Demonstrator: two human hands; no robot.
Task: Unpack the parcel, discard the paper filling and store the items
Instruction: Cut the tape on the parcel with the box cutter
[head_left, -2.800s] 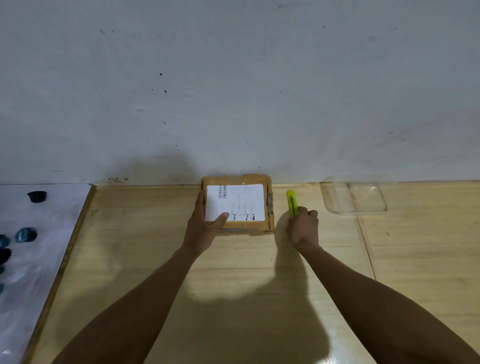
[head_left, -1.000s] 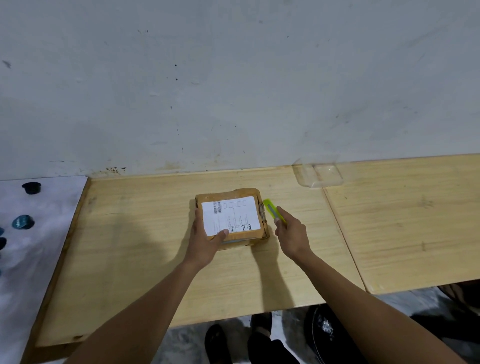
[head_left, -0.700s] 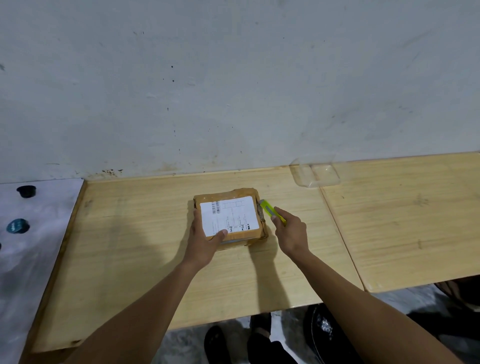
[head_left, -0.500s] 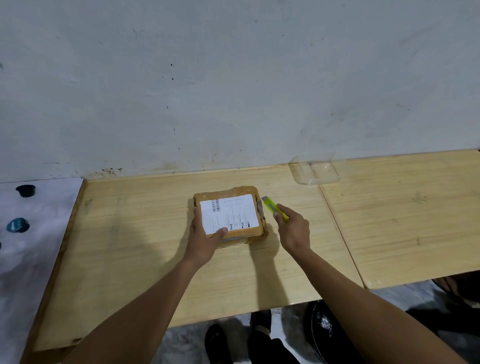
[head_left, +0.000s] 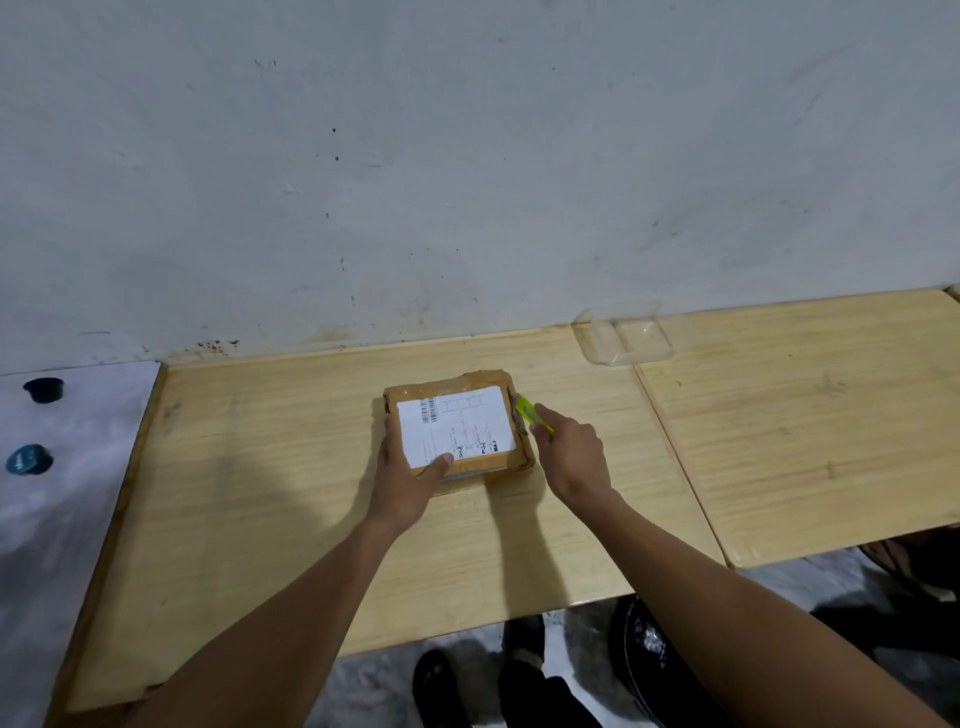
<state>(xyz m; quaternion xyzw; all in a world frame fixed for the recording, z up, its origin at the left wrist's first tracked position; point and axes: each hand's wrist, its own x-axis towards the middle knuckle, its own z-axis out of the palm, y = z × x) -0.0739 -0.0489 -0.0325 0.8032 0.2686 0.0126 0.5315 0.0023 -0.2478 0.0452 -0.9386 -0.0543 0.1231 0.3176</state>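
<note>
Right hand: grips yellow cutter at parcel right edge.
Left hand: holds parcel's near-left corner.
Risk: blade may slip or cut contents.

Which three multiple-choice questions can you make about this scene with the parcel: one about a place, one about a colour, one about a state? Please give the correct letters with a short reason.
1. Where does the clear plastic container stand?
A. On the parcel
B. At the wall, right of the parcel
C. On the white surface at the left

2. What colour is the utility knife in the right hand?
A. Yellow-green
B. Red
C. Black

3. In what state is the parcel?
A. Open, paper pulled out
B. Closed, label on top
C. Lying on the floor

Answers:
1 B: the clear plastic container sits against the wall, apart from the parcel.
2 A: the utility knife held by the right hand is yellow-green.
3 B: the parcel is closed on the wooden table, the left hand holding it.
</note>
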